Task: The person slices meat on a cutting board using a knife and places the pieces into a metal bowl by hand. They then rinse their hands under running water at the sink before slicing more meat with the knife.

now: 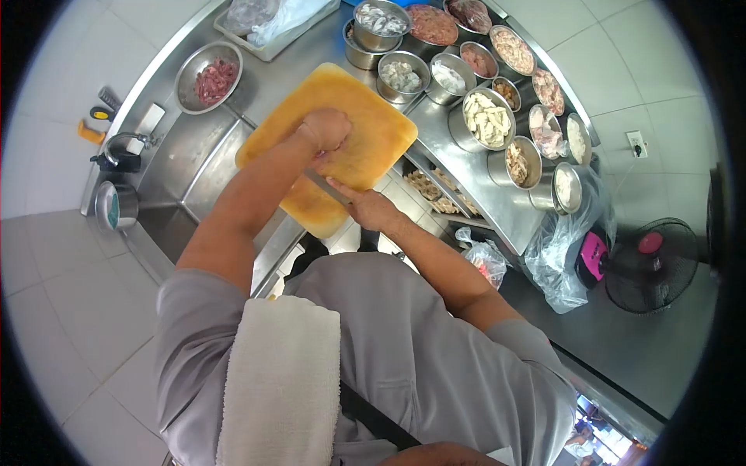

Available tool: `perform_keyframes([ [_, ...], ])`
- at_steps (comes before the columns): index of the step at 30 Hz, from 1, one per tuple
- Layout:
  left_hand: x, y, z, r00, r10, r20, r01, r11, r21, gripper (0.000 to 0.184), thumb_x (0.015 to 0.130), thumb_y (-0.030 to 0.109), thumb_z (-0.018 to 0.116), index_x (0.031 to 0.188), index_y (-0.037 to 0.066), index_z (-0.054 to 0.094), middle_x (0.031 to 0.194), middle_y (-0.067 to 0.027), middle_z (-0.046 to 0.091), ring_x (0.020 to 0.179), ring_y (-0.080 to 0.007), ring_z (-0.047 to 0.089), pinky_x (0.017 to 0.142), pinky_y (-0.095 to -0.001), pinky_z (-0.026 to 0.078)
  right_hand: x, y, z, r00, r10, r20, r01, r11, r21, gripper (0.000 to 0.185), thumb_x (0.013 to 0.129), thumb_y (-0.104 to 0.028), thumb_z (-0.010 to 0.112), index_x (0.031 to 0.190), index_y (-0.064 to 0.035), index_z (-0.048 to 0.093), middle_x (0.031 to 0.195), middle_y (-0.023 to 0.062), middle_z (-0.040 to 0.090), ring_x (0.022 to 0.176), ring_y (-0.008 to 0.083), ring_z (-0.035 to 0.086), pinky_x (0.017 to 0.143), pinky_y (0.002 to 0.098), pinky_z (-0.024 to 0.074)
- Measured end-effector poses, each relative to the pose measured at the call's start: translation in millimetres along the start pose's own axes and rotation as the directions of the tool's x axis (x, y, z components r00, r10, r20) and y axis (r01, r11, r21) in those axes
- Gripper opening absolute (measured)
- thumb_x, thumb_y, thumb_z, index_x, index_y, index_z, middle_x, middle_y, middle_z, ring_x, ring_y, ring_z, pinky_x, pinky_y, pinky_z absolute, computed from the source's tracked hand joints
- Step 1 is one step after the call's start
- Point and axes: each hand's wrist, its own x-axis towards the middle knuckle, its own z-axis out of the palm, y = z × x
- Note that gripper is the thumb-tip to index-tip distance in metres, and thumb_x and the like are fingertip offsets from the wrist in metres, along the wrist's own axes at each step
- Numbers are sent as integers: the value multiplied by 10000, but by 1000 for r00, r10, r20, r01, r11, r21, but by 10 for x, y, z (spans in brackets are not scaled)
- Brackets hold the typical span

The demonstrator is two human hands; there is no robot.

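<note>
My left hand (326, 129) is closed and pressed down on the yellow cutting board (381, 128), its fingers curled under. What lies inside it is hidden, though a small reddish bit of meat (319, 154) shows just below the wrist. In my right hand (371, 210) is a knife (328, 187), gripped by the handle with a finger stretched along the blade. The blade lies low across the near part of the board, pointing toward my left forearm. A steel bowl with cut red meat (214, 81) stands beyond the board on the left.
A sink (167, 186) with a tap (116, 147) is at the left. Several steel containers, including one of pale strips (487, 120) and one of minced meat (432, 25), crowd the right counter. A white tray (272, 48) holds plastic bags. A fan (651, 264) stands far right.
</note>
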Motion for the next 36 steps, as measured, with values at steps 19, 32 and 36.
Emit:
perform_keyframes([
  [19,76,91,-347,871,-445,206,484,716,-503,248,981,161,726,1215,88,760,1020,-126,801,966,-289,791,873,-436,628,-26,128,-95,995,-98,-21,99,995,20,835,1067,-134,531,1791,-407,217,1201,277,777,1021,457,781,945,564,619],
  [32,-1039,501,292,567,-811,144,45,-144,-989,256,1029,177,784,1177,-28,742,1029,-144,804,889,-238,775,808,-400,620,168,542,-558,992,-11,-125,18,998,52,836,1059,-151,619,1786,-352,258,1331,329,724,1186,506,725,1040,565,567],
  [36,-1371,523,661,325,-896,-304,416,424,-805,199,993,126,774,1161,23,752,1104,-163,761,1013,-321,744,918,-450,594,-16,411,-610,988,-56,-147,44,995,-85,876,1035,-106,586,1792,-369,230,1120,309,763,1010,496,756,925,588,591],
])
